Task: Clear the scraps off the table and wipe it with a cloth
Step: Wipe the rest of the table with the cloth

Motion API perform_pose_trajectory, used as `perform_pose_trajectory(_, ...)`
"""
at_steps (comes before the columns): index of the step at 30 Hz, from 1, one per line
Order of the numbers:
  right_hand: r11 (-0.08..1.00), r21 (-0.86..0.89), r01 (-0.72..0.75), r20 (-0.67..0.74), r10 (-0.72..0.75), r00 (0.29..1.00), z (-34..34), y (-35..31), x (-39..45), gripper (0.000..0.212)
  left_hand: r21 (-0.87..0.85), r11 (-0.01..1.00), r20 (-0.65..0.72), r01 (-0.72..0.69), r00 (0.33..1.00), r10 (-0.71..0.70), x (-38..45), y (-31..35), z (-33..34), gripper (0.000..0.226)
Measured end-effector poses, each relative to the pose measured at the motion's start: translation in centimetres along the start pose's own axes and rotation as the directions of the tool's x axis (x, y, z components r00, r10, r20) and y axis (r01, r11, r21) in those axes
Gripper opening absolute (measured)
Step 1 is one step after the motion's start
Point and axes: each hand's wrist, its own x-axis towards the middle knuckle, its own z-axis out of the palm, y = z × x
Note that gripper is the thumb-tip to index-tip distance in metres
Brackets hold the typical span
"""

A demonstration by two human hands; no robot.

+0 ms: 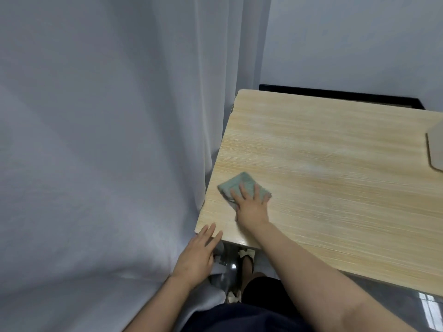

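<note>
A light wooden table (pixel 335 164) fills the right half of the view. A folded green cloth (pixel 236 185) lies flat near the table's left edge. My right hand (pixel 251 204) presses down on the cloth with fingers spread, covering its near half. My left hand (pixel 197 252) rests with fingers apart on the table's near left corner, holding nothing. No scraps show on the tabletop.
A grey curtain (pixel 107 140) hangs close along the table's left side. A pale flat object (pixel 435 149) sits at the right edge of the table, cut off by the frame. A white wall with black skirting (pixel 335 93) stands behind. My feet in slippers (pixel 247 257) show below.
</note>
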Motion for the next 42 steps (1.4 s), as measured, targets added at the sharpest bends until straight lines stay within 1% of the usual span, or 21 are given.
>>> perform_pose_trajectory(2,0.966,-0.053,0.254,0.080,-0.250,0.965,1.1,-3.6,-0.5,0.059,0.037,0.999,-0.006,-0.006,1.000,0.007,-0.3,-0.2,0.1,0.061)
perform_pose_trajectory(4,0.932,-0.074,0.354,0.122,-0.343,0.931,1.3,-5.0,-0.8,0.056,0.054,0.999,0.006,-0.005,1.000,0.005,-0.6,-0.6,0.4,0.062)
perform_pose_trajectory(6,0.944,-0.075,0.321,0.113,-0.312,0.943,0.7,-3.9,-0.5,0.056,0.031,1.000,-0.003,-0.001,1.000,0.002,-0.9,-0.5,0.3,0.068)
perform_pose_trajectory(9,0.994,-0.044,0.096,0.034,-0.094,0.995,-0.4,0.8,-0.5,0.068,0.063,0.998,0.019,0.011,1.000,-0.012,-1.1,-0.4,0.1,0.068)
perform_pose_trajectory(11,0.998,0.018,-0.061,-0.022,0.062,0.998,-1.0,3.4,-1.1,0.057,0.078,0.997,0.039,0.024,0.999,-0.027,-1.2,-0.2,-0.5,0.067)
perform_pose_trajectory(13,0.991,0.035,-0.129,-0.045,0.131,0.990,-0.8,3.6,-1.7,0.056,0.108,0.994,0.028,0.015,0.999,-0.018,-1.4,-0.1,-0.4,0.067)
perform_pose_trajectory(15,0.998,-0.010,-0.065,-0.024,0.065,0.998,0.1,1.1,-1.8,0.069,0.100,0.994,0.000,0.030,1.000,-0.031,-1.7,-0.2,-0.2,0.068)
perform_pose_trajectory(16,0.999,-0.040,0.031,-0.007,-0.032,0.999,0.6,-0.6,-2.0,0.072,0.111,0.993,-0.020,0.028,0.999,-0.026,-1.8,-0.2,-0.3,0.069)
perform_pose_trajectory(19,0.945,-0.069,0.321,0.081,-0.315,0.946,2.1,-4.9,-3.0,0.055,0.132,0.991,-0.076,0.032,0.997,-0.022,-2.3,-1.1,0.2,0.069)
perform_pose_trajectory(21,0.907,-0.082,0.413,0.085,-0.406,0.910,2.8,-5.0,-3.4,0.049,0.082,0.995,-0.123,0.059,0.991,-0.049,-2.7,-1.6,0.4,0.062)
perform_pose_trajectory(22,0.900,-0.081,0.429,0.050,-0.426,0.903,2.9,-4.3,-3.7,0.048,0.027,0.997,-0.144,0.069,0.987,-0.065,-2.7,-1.6,0.4,0.063)
perform_pose_trajectory(23,0.905,-0.056,0.421,-0.001,-0.422,0.907,3.1,-3.2,-4.0,0.047,-0.011,0.996,-0.161,0.090,0.983,-0.090,-2.7,-1.7,0.4,0.065)
perform_pose_trajectory(24,0.920,-0.020,0.392,-0.040,-0.392,0.919,3.1,-1.9,-4.4,0.053,-0.029,0.993,-0.174,0.114,0.978,-0.117,-2.6,-1.6,0.4,0.066)
perform_pose_trajectory(26,0.954,-0.007,0.300,-0.045,-0.300,0.953,3.2,1.1,-5.4,0.070,-0.044,0.988,-0.191,0.148,0.970,-0.153,-2.1,-1.3,0.2,0.064)
perform_pose_trajectory(27,0.967,-0.021,0.253,-0.045,-0.254,0.966,3.4,2.4,-5.9,0.071,-0.055,0.985,-0.186,0.161,0.968,-0.169,-1.9,-1.1,0.0,0.063)
perform_pose_trajectory(30,0.980,-0.114,0.165,-0.001,-0.166,0.986,2.9,2.1,-7.0,0.050,-0.080,0.981,-0.158,0.178,0.969,-0.189,-1.3,-0.6,-0.7,0.063)
perform_pose_trajectory(31,0.974,-0.116,0.192,-0.044,-0.198,0.979,3.1,1.4,-6.6,0.046,-0.102,0.976,-0.156,0.195,0.965,-0.209,-1.2,-0.6,-0.8,0.063)
perform_pose_trajectory(34,0.928,-0.103,0.357,0.031,-0.356,0.934,3.8,-2.9,-5.6,0.051,-0.197,0.936,-0.139,0.290,0.937,-0.320,-1.2,-0.9,-0.7,0.067)
perform_pose_trajectory(37,0.911,-0.113,0.396,0.039,-0.395,0.918,3.8,-4.9,-5.1,0.050,-0.163,0.921,-0.079,0.353,0.926,-0.369,-1.0,-1.2,-0.7,0.068)
perform_pose_trajectory(40,0.908,-0.110,0.404,0.058,-0.400,0.915,3.3,-2.6,-5.9,0.044,-0.069,0.954,-0.080,0.292,0.952,-0.297,-0.7,-0.9,-0.6,0.067)
perform_pose_trajectory(42,0.937,-0.113,0.330,0.051,-0.326,0.944,3.5,-0.1,-6.7,0.047,0.050,0.980,-0.050,0.192,0.981,-0.189,-0.4,-0.2,-0.5,0.068)
